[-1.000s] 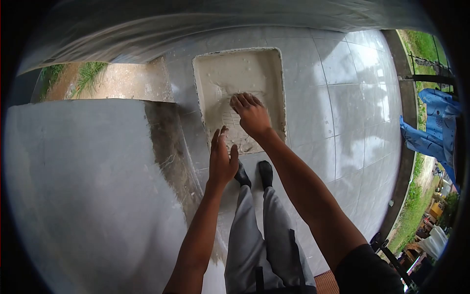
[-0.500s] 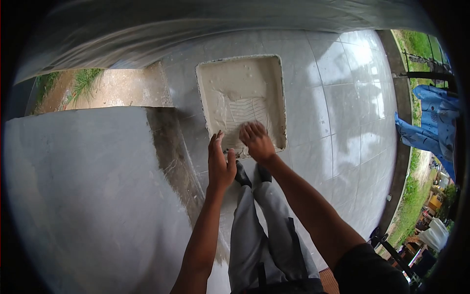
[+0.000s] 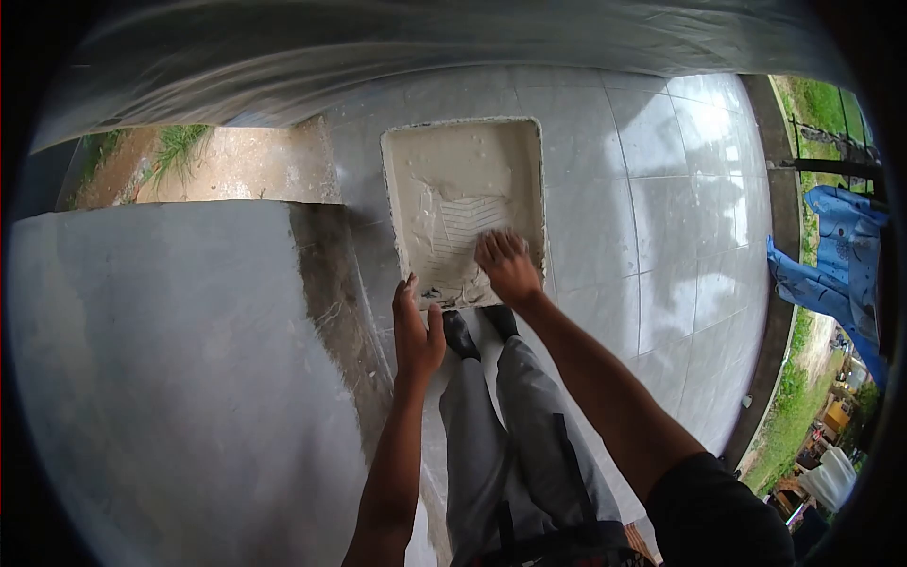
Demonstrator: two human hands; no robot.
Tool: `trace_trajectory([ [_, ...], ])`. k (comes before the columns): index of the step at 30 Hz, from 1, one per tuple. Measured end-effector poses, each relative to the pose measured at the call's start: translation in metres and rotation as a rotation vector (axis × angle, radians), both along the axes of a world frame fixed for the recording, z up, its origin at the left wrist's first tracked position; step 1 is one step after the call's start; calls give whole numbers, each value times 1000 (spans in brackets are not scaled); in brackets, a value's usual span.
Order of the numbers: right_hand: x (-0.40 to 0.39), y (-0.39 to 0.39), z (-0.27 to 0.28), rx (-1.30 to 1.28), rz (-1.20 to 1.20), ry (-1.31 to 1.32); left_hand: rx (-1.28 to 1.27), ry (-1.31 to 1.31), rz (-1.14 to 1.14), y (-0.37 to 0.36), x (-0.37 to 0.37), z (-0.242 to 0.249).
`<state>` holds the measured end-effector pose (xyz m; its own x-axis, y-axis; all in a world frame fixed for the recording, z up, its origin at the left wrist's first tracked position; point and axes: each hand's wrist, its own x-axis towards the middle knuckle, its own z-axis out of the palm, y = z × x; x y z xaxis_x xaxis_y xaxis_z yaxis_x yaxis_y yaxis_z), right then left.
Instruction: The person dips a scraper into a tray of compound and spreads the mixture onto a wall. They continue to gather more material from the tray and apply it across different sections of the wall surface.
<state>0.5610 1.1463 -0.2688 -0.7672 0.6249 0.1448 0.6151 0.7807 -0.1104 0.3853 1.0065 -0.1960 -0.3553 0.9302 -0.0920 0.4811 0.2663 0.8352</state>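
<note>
A square tray (image 3: 542, 170) with pale, wet paste (image 3: 453, 156) in it lies on the floor. Ridged comb lines mark the middle of the paste. My right hand (image 3: 507, 265) is over the tray's lower right part, fingers bent down towards the paste; whether it holds something cannot be made out. Near the tray's lower left corner is my left hand (image 3: 416, 331), thumb and fingers apart, its fingertips by the rim, with nothing seen in it.
Grey floor tiles (image 3: 605, 227) surround the tray. A raised grey slab (image 3: 170, 321) stands on the left, with a ledge beside it. Plastic sheeting (image 3: 425, 38) spans the top. Blue cloth (image 3: 841, 246) hangs at the far right. My feet are just below the tray.
My right hand has moved slightly right over the tray. My left hand has shifted a little left and down, with its thumb now near the lower rim.
</note>
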Motion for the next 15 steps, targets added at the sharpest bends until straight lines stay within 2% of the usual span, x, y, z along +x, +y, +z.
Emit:
trace_trajectory([
  [2, 10, -28, 3, -5, 3, -28, -20, 16, 19, -6, 5, 5],
  [4, 19, -49, 8, -259, 0, 83, -87, 46, 10, -9, 12, 16],
  [5, 22, -56, 9, -246, 6, 94, -74, 58, 14, -9, 15, 20],
  [7, 24, -62, 17, -650, -100, 252, -55, 83, 25, -8, 23, 30],
  [8, 23, -62, 24, -638, -88, 267, -52, 92, 21, -7, 26, 38],
  [10, 22, -57, 40, -963, -593, 323, -27, 92, 37, -5, 31, 54],
  [11, 23, -51, 47, -954, -576, 342, -12, 76, 40, -4, 32, 63],
  [13, 22, -32, 62, -1670, -1127, 940, 3, 108, 59, 0, 34, 79],
  [14, 28, -26, 83, -1851, -1151, 1209, 2, 136, 74, 1, 34, 86],
  [15, 28, -20, 94, -1853, -1122, 1224, 0, 162, 91, 3, 35, 96],
])
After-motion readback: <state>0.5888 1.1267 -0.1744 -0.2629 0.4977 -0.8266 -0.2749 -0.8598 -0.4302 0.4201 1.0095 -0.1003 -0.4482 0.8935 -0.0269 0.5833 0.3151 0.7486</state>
